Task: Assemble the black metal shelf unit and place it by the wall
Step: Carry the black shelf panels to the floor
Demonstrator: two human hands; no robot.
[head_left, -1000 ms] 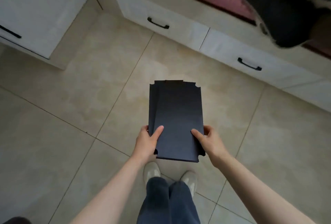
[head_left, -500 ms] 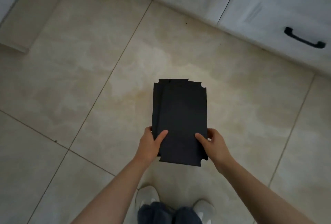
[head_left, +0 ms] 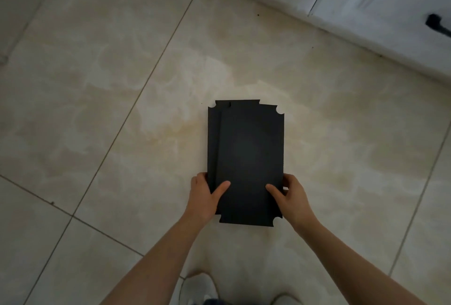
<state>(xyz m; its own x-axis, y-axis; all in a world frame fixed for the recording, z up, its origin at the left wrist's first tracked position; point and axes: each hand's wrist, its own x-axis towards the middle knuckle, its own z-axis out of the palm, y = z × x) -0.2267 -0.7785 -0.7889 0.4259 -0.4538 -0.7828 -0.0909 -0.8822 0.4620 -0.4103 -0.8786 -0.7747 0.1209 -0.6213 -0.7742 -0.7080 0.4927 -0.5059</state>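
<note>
Both hands are gripping the stack of black shelf panels (head_left: 246,158) over the tiled floor (head_left: 122,109): left hand (head_left: 203,197) and right hand (head_left: 291,197) clamping near corners, thumbs lying on top, fingers curling underneath, hidden.

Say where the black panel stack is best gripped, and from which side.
Long edges of the black panel stack, one hand from each side, thumbs on top, as the left hand and right hand do: the panels are thin, flat and offset.
</note>
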